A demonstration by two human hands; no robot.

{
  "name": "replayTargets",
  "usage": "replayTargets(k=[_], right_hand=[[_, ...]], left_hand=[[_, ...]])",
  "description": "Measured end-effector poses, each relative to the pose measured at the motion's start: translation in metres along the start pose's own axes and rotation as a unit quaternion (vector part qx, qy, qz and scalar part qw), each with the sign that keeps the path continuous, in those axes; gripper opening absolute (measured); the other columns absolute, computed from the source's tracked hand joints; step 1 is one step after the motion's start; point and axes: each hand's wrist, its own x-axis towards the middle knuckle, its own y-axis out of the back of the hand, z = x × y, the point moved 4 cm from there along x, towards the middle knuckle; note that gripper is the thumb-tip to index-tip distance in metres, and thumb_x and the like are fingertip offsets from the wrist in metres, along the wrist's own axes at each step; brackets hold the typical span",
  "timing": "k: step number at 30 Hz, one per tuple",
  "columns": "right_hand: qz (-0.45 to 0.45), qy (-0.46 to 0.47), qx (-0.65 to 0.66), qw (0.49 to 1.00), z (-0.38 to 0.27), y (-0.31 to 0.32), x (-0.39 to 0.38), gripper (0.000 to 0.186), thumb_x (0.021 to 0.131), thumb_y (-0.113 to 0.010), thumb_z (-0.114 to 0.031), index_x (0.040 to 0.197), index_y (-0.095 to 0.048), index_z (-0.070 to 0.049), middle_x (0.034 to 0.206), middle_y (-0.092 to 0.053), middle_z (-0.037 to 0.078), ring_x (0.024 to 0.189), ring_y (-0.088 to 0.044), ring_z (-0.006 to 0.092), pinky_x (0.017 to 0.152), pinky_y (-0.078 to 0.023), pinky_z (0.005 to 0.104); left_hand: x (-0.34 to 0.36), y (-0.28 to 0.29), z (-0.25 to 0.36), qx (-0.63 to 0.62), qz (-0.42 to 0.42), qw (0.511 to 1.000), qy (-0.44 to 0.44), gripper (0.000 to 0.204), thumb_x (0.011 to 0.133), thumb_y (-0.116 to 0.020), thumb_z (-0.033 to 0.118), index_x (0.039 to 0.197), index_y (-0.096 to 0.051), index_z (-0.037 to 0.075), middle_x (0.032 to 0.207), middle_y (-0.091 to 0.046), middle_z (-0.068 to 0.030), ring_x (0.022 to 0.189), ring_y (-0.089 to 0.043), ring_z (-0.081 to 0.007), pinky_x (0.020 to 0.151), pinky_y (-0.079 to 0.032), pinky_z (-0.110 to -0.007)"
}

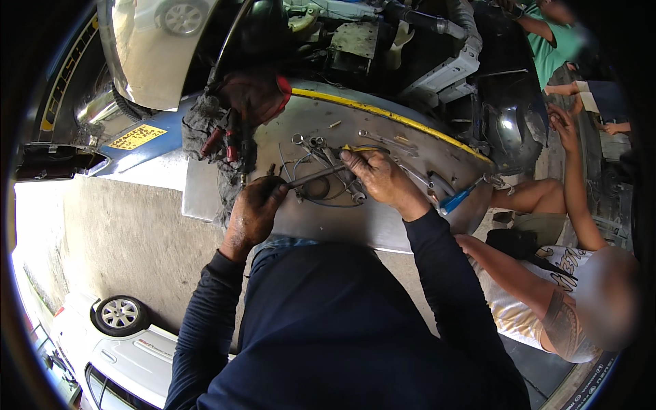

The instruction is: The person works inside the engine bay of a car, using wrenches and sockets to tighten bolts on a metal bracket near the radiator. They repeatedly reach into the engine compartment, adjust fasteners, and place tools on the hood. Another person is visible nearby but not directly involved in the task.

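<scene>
Wrenches (335, 154) and looped cable (335, 205) lie scattered across the middle of a grey metal panel (383, 229), a grey rag (198, 123) bunched at its left edge and a blue-handled tool (456, 199) near its right.

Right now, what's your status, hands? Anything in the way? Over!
Left hand, right hand: both gripping dark rod. Rod over grey metal panel. Wrenches cluttering panel.

A slender dark rod (314, 177), seemingly metal, stretches straight between the left grip (257, 208) and right grip (383, 180).
</scene>
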Motion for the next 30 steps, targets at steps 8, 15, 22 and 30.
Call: replayTargets(k=[8,15,22,30], right_hand=[[0.086,0.032,0.1,0.991,0.006,-0.004,-0.012,0.04,0.105,-0.061,-0.04,0.105,-0.065,0.0,0.078,-0.058,0.005,0.068,-0.053,0.0147,0.063,-0.045,0.0295],[0.066,-0.194,0.42,0.884,0.008,-0.027,-0.031,0.041,0.101,-0.064,-0.047,0.088,-0.061,-0.007,0.064,-0.045,-0.002,0.051,-0.041,0.0075,0.045,-0.032,0.0263],[0.152,0.021,0.082,0.985,-0.011,-0.023,-0.05,0.041,0.105,-0.059,-0.041,0.089,-0.062,-0.004,0.074,-0.054,0.004,0.066,-0.056,0.0162,0.063,-0.048,0.0348],[0.054,-0.083,0.266,0.959,-0.002,-0.017,-0.053,0.048,0.101,-0.061,-0.049,0.107,-0.062,-0.001,0.09,-0.062,0.01,0.079,-0.06,0.0219,0.073,-0.051,0.0361]], left_hand=[[0.004,0.0,0.023,0.165,0.025,0.978,-0.123,0.025,0.1,-0.061,0.022,0.103,-0.066,-0.002,0.091,-0.066,-0.0211,0.084,-0.065,-0.0399,0.079,-0.051,-0.046],[-0.003,0.0,0.02,0.205,0.14,0.945,-0.212,0.021,0.1,-0.055,0.02,0.086,-0.059,0.005,0.088,-0.063,-0.015,0.074,-0.063,-0.0415,0.065,-0.049,-0.05],[0.005,-0.013,-0.028,0.015,0.13,0.991,0.018,0.052,0.111,-0.039,0.038,0.078,-0.055,0.002,0.06,-0.05,-0.0079,0.055,-0.048,-0.0226,0.055,-0.038,-0.039],[0.005,0.004,0.004,0.051,0.1,0.991,-0.066,0.035,0.109,-0.042,0.019,0.091,-0.062,-0.004,0.066,-0.053,-0.0168,0.062,-0.053,-0.0358,0.06,-0.04,-0.046]])
